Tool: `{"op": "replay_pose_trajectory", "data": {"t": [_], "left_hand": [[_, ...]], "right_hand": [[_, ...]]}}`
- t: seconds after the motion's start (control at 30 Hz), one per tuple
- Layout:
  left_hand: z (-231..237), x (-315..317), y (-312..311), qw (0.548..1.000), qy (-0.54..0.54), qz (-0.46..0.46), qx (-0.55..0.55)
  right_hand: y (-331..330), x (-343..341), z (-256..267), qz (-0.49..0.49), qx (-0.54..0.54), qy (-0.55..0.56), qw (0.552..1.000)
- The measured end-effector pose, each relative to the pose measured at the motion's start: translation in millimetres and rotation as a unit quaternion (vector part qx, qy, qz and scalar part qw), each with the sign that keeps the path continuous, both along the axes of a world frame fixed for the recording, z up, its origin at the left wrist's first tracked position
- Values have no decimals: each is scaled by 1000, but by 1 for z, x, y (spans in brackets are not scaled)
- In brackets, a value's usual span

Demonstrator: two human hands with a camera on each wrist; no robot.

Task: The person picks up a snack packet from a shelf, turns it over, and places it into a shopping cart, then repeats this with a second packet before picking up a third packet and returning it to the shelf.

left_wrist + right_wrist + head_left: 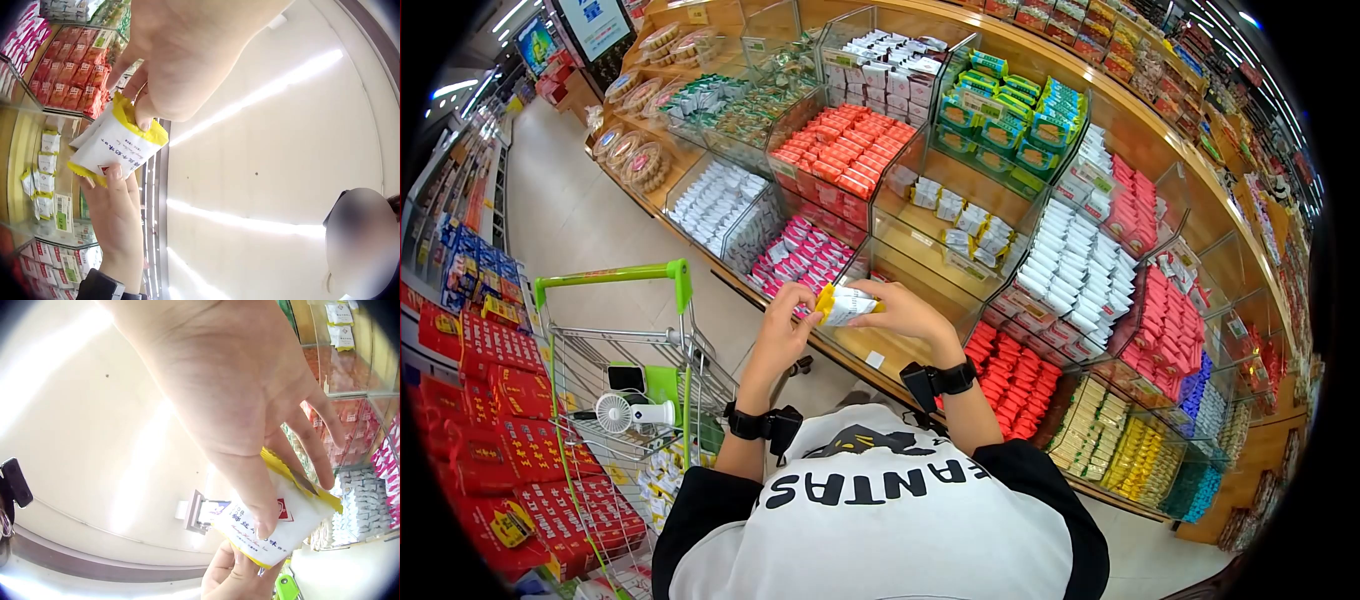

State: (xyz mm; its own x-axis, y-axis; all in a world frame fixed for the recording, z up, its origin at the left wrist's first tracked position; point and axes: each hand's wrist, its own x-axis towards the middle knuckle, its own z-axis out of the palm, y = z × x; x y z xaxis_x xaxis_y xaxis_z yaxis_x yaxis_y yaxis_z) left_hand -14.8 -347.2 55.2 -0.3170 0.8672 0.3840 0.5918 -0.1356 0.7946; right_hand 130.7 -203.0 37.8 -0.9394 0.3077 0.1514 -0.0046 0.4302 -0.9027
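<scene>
Both hands are on one white snack packet point(847, 306) with yellow ends, held up in front of the chest. My left hand point(778, 328) pinches one yellow end between thumb and fingers. From the other side my right hand point(908, 314) grips the packet, its thumb flat across the white front, as the right wrist view shows. Dark lettering and a small red mark show on the packet point(120, 145). A few similar white-and-yellow packets point(972, 219) sit in a wooden bin just beyond the hands.
Stepped clear-walled bins of wrapped snacks fill the shelf ahead, among them orange packets point(840, 150), white packets point(1075, 275) and red packets point(1010, 380). A shopping cart point(615, 272) with a green handle stands at the left, holding a small white fan point(614, 413). Red boxes point(520, 440) are stacked beyond it.
</scene>
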Motion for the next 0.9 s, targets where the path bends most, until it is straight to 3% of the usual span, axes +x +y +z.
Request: {"op": "replay_pose_trajectory", "data": {"t": [0.13,0.2,0.43,0.5,0.9], "left_hand": [[1,1,0,1000,-8,2,-11],[-2,2,1,995,-95,-4,-5],[-8,1,-3,991,-136,12,-6],[-12,1,-5,974,-227,22,-2],[-24,4,-28,956,-289,45,22]], "right_hand": [[0,1,2,8,-19,-4,1000],[0,0,3,-3,-40,-19,999],[-4,-4,8,-9,-41,-16,999],[-7,-6,12,-19,-62,17,998],[-24,1,14,58,-200,28,978]]}}
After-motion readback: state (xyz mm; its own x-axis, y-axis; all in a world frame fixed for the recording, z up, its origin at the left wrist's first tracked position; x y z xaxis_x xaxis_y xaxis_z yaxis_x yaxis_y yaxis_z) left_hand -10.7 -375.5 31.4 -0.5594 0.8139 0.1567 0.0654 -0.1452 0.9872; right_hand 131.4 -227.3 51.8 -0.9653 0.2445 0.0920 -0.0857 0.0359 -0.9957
